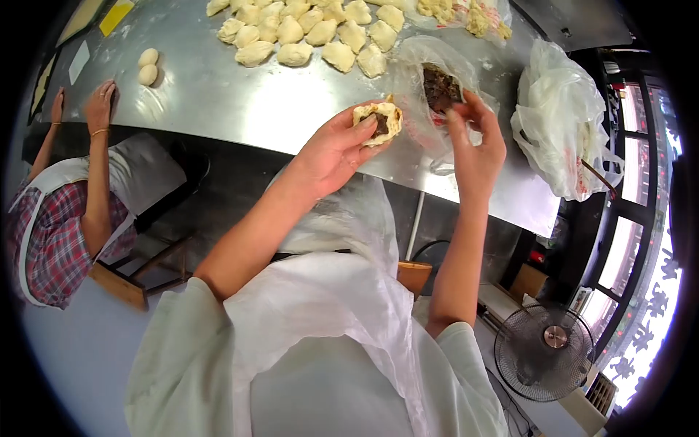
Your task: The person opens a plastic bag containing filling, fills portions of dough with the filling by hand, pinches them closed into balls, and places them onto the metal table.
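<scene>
Cupped in my left hand [329,154] is an open piece of dough [394,119], with dark filling [381,125] in its middle and my thumb resting at that filling. Just to the right, a clear plastic bag [412,62] lies open on the table, with more dark filling [440,86] showing in its mouth. My right hand [482,144] is at the right edge of this bag, thumb and fingers drawn together. Whatever is between those fingertips is too small to make out.
Several pale dough pieces [290,30] lie on the metal table [204,98]. Two round dough balls [148,75] sit at left, near a co-worker's hand [100,105]. A bulging white plastic bag [557,120] is at right. A fan [542,357] stands at lower right.
</scene>
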{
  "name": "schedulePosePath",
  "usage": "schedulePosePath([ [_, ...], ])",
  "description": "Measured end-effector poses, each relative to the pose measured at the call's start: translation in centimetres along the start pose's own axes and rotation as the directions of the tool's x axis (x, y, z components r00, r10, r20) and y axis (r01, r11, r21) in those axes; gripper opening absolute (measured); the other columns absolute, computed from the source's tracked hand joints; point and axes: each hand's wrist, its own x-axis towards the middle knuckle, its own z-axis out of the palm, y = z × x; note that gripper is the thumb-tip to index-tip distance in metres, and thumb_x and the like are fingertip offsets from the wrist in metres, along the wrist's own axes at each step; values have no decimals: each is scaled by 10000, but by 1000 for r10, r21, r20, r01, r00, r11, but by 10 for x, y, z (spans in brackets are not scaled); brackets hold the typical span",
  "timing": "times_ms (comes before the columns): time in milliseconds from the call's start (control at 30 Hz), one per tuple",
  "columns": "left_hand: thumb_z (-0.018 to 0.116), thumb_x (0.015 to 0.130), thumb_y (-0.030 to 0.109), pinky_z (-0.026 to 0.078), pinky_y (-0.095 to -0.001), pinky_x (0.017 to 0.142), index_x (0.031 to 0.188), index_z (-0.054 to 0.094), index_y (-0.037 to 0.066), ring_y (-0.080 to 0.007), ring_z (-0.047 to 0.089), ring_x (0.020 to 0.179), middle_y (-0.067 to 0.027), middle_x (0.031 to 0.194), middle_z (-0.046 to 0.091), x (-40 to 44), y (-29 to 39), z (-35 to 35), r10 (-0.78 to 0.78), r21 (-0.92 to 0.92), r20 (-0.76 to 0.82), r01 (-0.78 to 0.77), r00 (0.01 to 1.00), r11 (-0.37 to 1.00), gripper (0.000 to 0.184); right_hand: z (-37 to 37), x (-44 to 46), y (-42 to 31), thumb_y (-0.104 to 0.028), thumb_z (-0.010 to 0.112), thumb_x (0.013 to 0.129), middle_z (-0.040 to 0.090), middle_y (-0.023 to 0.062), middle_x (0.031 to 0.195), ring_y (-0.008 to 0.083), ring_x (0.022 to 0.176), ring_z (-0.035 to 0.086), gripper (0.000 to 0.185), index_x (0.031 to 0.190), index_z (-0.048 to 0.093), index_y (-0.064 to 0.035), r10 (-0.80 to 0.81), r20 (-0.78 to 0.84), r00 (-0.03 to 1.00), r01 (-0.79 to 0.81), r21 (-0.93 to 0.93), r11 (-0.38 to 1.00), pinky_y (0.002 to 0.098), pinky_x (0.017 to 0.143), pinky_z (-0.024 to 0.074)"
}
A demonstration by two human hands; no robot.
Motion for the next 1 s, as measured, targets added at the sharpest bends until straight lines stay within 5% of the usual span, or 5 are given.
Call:
schedulePosePath([
  [233, 601, 1056, 188, 559, -335, 960, 1382, 535, -10, -191, 684, 1101, -99, 1240, 674, -3, 2, 5, -151, 13, 43, 150, 988, 989, 387, 37, -29, -22, -274, 917, 741, 627, 131, 1392, 275, 1267, 621, 923, 1506, 459, -37, -140, 400, 906, 113, 89, 990, 378, 1044, 503],
  [600, 565, 1070, 209, 568, -317, 865, 1238, 621, 11, -132, 685, 952, -44, 1072, 683, -14, 17, 36, -79, 730, -222, 220, 972, 647, 266, 56, -27, -7, -104, 771, 808, 681, 198, 1237, 324, 1096, 687, 593, 1342, 537, 3, -363, 359, 860, 309, 200, 930, 382, 941, 543],
  [767, 516, 1088, 218, 552, -388, 1003, 1238, 583, 21, -194, 680, 1050, -86, 1141, 664, -27, 40, 33, -312, 138, -32, 313, 950, 940, 257, 55, -40, -23, -119, 714, 913, 645, 209, 1356, 307, 1205, 651, 673, 1496, 398, -6, -184, 466, 865, -156, 600, 784, 388, 1039, 501],
  [867, 495, 1100, 221, 542, -404, 1038, 1256, 572, 15, -213, 686, 1066, -107, 1151, 674, -23, 28, -7, -336, 13, 9, 336, 942, 942, 270, 63, -41, -28, -147, 743, 910, 547, 230, 1472, 320, 1341, 562, 845, 1595, 265, -18, -277, 450, 849, 88, 397, 913, 403, 1098, 465],
  [1000, 529, 1091, 228, 560, -366, 972, 1285, 576, 1, -195, 694, 1044, -107, 1155, 692, -25, 16, 0, -208, 32, -92, 212, 974, 977, 302, 55, -41, -13, -266, 848, 836, 488, 236, 1526, 346, 1410, 492, 1042, 1620, 210, -16, -189, 381, 905, -69, 570, 819, 445, 1146, 425],
])
